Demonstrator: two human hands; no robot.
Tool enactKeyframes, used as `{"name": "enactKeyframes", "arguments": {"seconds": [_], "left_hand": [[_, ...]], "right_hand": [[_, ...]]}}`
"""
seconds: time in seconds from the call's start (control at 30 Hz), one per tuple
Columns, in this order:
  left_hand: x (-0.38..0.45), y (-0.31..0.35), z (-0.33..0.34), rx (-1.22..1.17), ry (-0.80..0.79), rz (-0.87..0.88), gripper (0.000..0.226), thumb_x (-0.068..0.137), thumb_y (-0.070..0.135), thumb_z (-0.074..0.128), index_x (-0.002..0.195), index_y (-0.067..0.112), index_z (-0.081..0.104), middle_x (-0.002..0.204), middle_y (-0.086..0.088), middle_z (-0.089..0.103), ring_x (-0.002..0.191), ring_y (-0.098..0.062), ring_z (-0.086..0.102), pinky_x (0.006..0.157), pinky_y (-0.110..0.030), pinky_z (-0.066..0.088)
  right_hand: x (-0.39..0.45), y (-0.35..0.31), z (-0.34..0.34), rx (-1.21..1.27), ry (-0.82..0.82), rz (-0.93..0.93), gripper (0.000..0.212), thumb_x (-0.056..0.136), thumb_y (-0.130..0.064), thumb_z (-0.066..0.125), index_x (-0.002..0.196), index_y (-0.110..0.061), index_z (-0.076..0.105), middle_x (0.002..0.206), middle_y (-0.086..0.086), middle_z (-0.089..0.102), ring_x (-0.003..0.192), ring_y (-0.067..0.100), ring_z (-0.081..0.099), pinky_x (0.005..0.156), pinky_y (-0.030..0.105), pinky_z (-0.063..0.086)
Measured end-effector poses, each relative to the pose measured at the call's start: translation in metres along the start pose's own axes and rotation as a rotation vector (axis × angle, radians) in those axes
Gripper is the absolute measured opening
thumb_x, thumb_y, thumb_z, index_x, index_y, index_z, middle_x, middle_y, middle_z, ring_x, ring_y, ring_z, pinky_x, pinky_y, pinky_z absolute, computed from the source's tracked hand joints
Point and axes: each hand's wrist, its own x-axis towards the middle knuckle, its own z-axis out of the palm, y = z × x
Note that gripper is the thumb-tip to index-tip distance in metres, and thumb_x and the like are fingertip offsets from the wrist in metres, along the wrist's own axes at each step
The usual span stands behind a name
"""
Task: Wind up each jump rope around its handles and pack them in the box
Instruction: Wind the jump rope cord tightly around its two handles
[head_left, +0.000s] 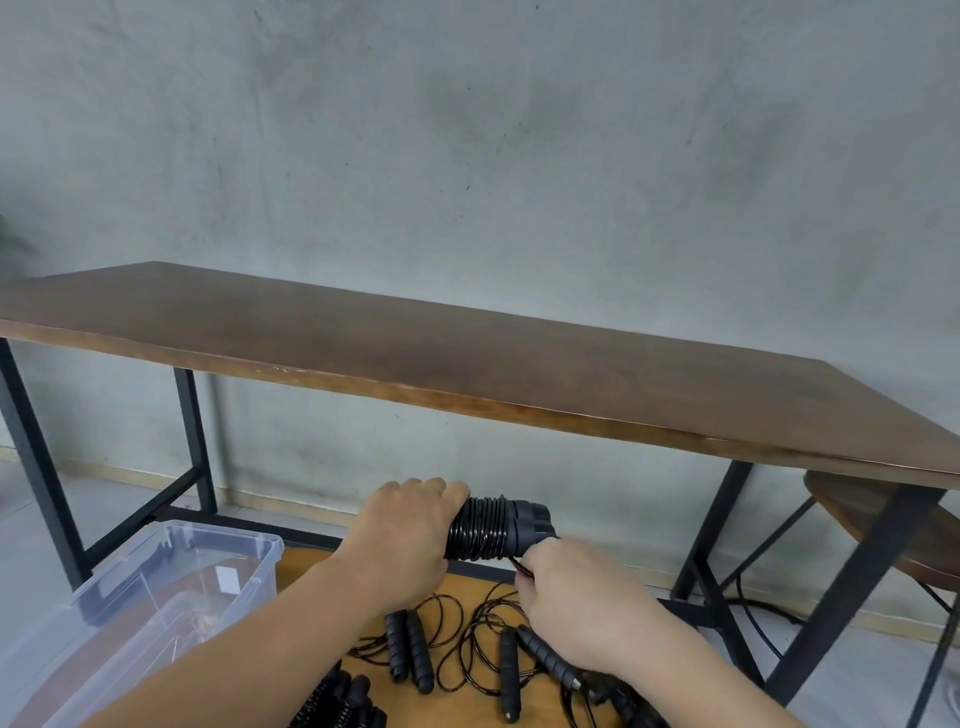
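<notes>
The left hand (402, 540) is gripping one end of a pair of handles (519, 525) held side by side and level in the air, fingers wrapped over the top, so that the bundle is staying rigid while cord goes on; the glossy black rope (478, 530) is already lying in tight turns around the middle of the handles, with the ribbed caps sticking out to the right. The right hand (576, 597) is pinching the loose tail of that cord just below the caps, fingers closed on it, apparently tucking or finishing the last turn. Holding the bundle up off the surface is giving the cord free room to pass around it. Below the hands, on a low orange-brown board (457, 701), more jump ropes are lying unwound: one pair of handles (408, 649) near the left forearm, another pair (524, 670) under the right wrist, their thin cords looping and crossing each other, so a lifted rope is likely to drag a neighbour. A few wound bundles (343, 701) are sitting at the bottom edge. The clear plastic box (208, 561) is standing open at the left, just beside the board, its rim close to the left forearm and its inside looking mostly free. The long wooden table (467, 353) is overhanging ahead, with a stool (883, 525) at the right, leaving open space between.
</notes>
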Motion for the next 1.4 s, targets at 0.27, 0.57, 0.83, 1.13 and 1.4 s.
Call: {"name": "enactKeyframes", "arguments": {"seconds": [0.27, 0.57, 0.83, 1.13, 1.4], "left_hand": [[-0.004, 0.007, 0.007, 0.112, -0.023, 0.101, 0.043, 0.088, 0.021, 0.056, 0.128, 0.023, 0.040, 0.108, 0.000, 0.055, 0.096, -0.021, 0.055, 0.082, -0.033, 0.044], [-0.013, 0.003, 0.001, -0.107, -0.071, 0.238, 0.046, 0.086, 0.025, 0.057, 0.128, 0.030, 0.041, 0.107, 0.005, 0.056, 0.096, -0.019, 0.054, 0.084, -0.032, 0.044], [-0.021, -0.005, -0.006, -0.302, -0.142, 0.260, 0.044, 0.083, 0.020, 0.058, 0.123, 0.035, 0.045, 0.103, 0.008, 0.056, 0.093, -0.014, 0.053, 0.082, -0.029, 0.044], [-0.025, -0.004, -0.010, -0.704, -0.181, 0.167, 0.048, 0.082, 0.016, 0.061, 0.120, 0.044, 0.051, 0.096, 0.015, 0.061, 0.090, -0.003, 0.056, 0.076, -0.017, 0.046], [-0.022, 0.000, -0.015, -1.039, -0.235, 0.069, 0.055, 0.077, 0.006, 0.067, 0.117, 0.042, 0.058, 0.083, 0.014, 0.059, 0.075, 0.001, 0.054, 0.066, -0.012, 0.042]], "right_hand": [[-0.008, -0.013, -0.052, -0.315, -0.143, -0.166, 0.015, 0.089, -0.017, 0.053, 0.075, -0.015, 0.055, 0.067, 0.000, 0.052, 0.069, 0.019, 0.057, 0.064, 0.032, 0.052], [0.023, 0.007, -0.090, -0.153, -0.203, -0.318, 0.017, 0.086, -0.039, 0.072, 0.093, -0.025, 0.078, 0.086, -0.012, 0.073, 0.079, 0.005, 0.064, 0.069, 0.023, 0.051], [0.046, 0.031, -0.073, 0.278, -0.253, -0.274, 0.018, 0.076, -0.037, 0.082, 0.087, -0.022, 0.080, 0.086, -0.005, 0.075, 0.085, 0.012, 0.067, 0.083, 0.036, 0.055], [0.048, 0.048, -0.059, 0.662, -0.240, -0.224, 0.008, 0.077, -0.031, 0.080, 0.079, -0.023, 0.079, 0.078, -0.008, 0.071, 0.074, 0.005, 0.062, 0.071, 0.025, 0.050], [0.040, 0.049, -0.028, 1.368, -0.249, -0.058, 0.017, 0.080, -0.021, 0.065, 0.082, -0.004, 0.070, 0.078, 0.008, 0.068, 0.069, 0.017, 0.066, 0.064, 0.028, 0.055]]}}
